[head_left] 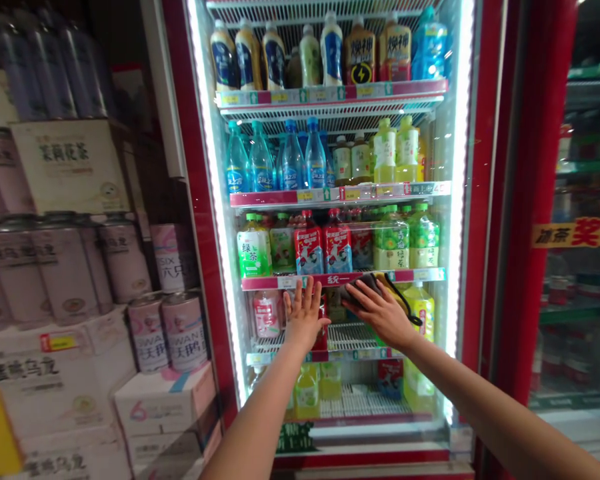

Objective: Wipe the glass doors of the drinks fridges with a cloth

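Dark grey strapped pouch (361, 288) lies under the right hand (383, 315), fingers loosely extended across it; whether it grips, I cannot tell. Left hand (305, 315) spreads wide open and empty just beside, at the red-framed glass cooler door (199, 167).

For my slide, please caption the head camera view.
Left hand and right hand, on a dark strapped pouch, reach toward a red-framed glass-door drinks cooler.

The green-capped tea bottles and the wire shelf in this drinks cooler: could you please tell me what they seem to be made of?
The green-capped tea bottles look like glossy clear plastic, probably PET, since the pale drink shows through beneath printed wrap labels. The wire shelf seems to be white-coated metal, judging by its thin, smooth, evenly spaced rods, though the coating cannot be confirmed.
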### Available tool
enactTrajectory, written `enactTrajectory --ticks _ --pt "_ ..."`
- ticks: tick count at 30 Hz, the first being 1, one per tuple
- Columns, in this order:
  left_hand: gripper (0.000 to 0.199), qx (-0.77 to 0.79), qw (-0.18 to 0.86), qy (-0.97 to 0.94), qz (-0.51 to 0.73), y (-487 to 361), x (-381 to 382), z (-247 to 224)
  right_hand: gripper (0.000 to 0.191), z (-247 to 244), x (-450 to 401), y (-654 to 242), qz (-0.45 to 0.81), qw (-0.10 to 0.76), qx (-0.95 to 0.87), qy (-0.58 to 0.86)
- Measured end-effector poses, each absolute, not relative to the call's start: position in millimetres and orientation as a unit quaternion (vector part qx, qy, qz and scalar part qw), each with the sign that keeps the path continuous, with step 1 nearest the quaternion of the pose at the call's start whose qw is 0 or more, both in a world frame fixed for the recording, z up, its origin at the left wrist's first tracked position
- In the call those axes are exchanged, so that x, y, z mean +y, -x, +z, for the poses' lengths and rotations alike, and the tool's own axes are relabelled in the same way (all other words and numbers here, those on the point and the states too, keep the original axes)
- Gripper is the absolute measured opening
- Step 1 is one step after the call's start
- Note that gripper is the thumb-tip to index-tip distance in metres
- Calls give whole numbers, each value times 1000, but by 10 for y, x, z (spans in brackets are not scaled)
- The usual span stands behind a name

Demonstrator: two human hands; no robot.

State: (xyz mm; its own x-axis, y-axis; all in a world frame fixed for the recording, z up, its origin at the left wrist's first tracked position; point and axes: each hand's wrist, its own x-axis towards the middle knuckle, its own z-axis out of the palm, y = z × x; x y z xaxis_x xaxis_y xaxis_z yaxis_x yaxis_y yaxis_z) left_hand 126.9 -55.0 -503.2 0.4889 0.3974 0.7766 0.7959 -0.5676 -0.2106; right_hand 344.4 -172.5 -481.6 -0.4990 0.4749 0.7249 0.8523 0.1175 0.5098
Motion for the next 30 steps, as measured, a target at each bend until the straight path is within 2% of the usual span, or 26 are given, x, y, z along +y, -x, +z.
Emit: enactTrajectory --ticks 7,13,16,20,26,30 --pt "101 -359 265 830 -334 -1264 -601 -5004 64 -4695 -1491 -3115 -482 261 -649 528" --pt "108 -350 276 835 -322 -1120 -716 -4978 62 -4922 -1704 -3317 -467 190 -727 467" --pt "111 -347 290 832 -323 -936 -773 -5092 61 -4776 -1715 -3349 -467 226 -687 509" --pt "112 -382 292 807 -342 -728 -801 -5314 61 -4645 -1479 -2970 -465 278 -651 532" --pt "113 -407 288 794 -349 -540 -706 -5508 56 -4918 -1496 -2830 -468 204 -739 440" --pt "117 -411 273 803 -334 -493 -587 -5585 56 -4796 -1508 -2891 -474 218 -718 461"
